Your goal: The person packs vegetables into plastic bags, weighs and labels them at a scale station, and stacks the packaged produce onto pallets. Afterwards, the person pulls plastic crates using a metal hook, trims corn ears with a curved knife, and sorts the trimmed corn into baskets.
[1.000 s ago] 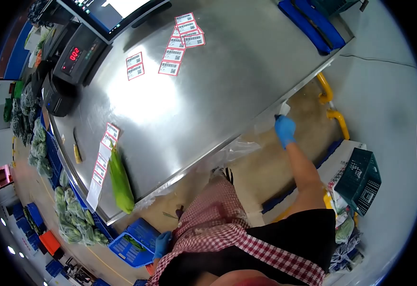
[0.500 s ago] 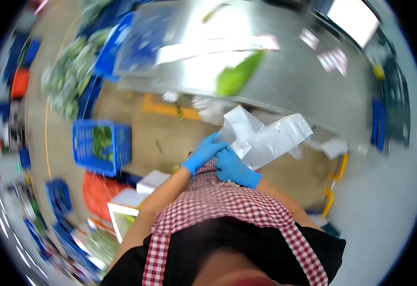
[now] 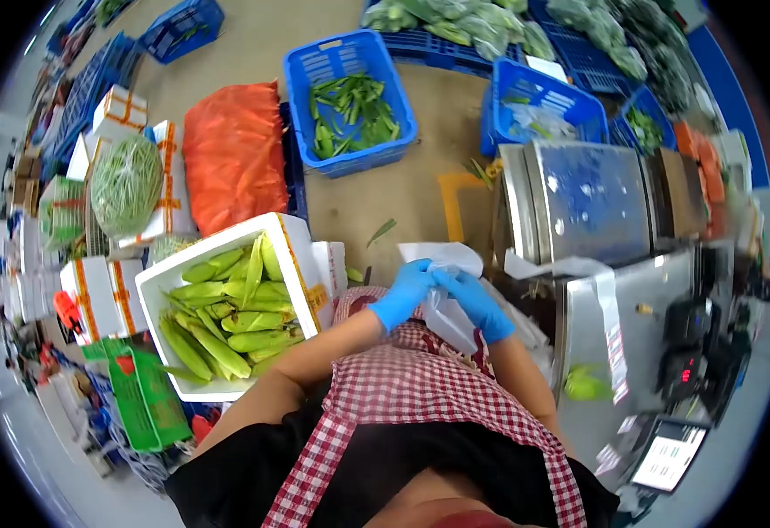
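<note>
In blue gloves, my left hand [image 3: 405, 295] and my right hand [image 3: 477, 305] meet in front of the checked apron [image 3: 429, 374]. Both are closed on a thin white plastic bag [image 3: 445, 255], part of which hangs below the fingers. The exact finger grip is partly hidden by the bag. To the left of my left forearm stands a white foam box [image 3: 290, 255] full of green-husked corn cobs [image 3: 226, 308].
A steel table [image 3: 613, 352] on the right carries a label strip [image 3: 609, 326], a green husk [image 3: 585, 383] and a scale with red digits [image 3: 688, 370]. Ahead are a blue crate [image 3: 350, 163] of leaves and an orange mesh sack [image 3: 235, 154].
The view has swung left, bringing the corn box close on the left and shifting the steel table to the right. Both hands stay together on the bag, which is now more bunched.
</note>
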`<state>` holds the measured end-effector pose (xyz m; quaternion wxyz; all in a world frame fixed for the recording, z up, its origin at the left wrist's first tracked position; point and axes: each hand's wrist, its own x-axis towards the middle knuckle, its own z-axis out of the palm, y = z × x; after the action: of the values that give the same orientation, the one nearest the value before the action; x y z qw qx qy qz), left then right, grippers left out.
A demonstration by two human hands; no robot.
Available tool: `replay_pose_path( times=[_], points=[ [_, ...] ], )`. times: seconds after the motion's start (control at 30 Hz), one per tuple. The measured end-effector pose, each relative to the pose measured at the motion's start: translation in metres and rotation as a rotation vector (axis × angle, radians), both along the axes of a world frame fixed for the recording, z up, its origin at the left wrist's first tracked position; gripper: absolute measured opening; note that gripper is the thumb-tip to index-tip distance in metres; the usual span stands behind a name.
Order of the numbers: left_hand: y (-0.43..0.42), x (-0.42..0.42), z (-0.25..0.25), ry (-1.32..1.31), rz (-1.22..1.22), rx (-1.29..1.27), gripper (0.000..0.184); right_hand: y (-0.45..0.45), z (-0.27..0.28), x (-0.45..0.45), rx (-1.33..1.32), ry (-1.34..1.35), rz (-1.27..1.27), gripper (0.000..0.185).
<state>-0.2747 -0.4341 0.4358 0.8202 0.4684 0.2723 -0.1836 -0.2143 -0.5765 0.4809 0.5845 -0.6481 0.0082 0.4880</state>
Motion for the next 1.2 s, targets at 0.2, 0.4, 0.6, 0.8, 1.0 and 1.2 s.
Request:
replay_pose_path(
  times=[0.2,0.4,0.6,0.8,1.0,1.2],
  points=[
    [0.092,0.048,-0.007,0.013,0.178,0.709,0.009,0.073,-0.057,0.112,0.235,-0.065,-0.14,0.027],
    [0.213,0.068,-0.065,0.418,0.666,1.383,0.012,0.101,-0.115,0.283,0.157,0.114,-0.433,0.02],
    [0.223,0.161,0.012,-0.1,0.445,0.947,0.095,0.208,-0.031,0.364,0.007,-0.498,0.361,0.019],
    [0.224,0.228,-0.031,0.425,0.461,1.156,0.046,0.313,0.006,0.356,0.282,-0.932,0.851,0.026],
    [0.351,0.26,-0.049,0.299,0.442,1.212,0.025,0.367,-0.123,0.478,-0.297,-1.558,0.927,0.014],
    [0.582,0.403,0.08,-0.203,0.873,1.44,0.02,0.576,0.02,0.612,-0.11,-1.797,0.121,0.015]
  ],
)
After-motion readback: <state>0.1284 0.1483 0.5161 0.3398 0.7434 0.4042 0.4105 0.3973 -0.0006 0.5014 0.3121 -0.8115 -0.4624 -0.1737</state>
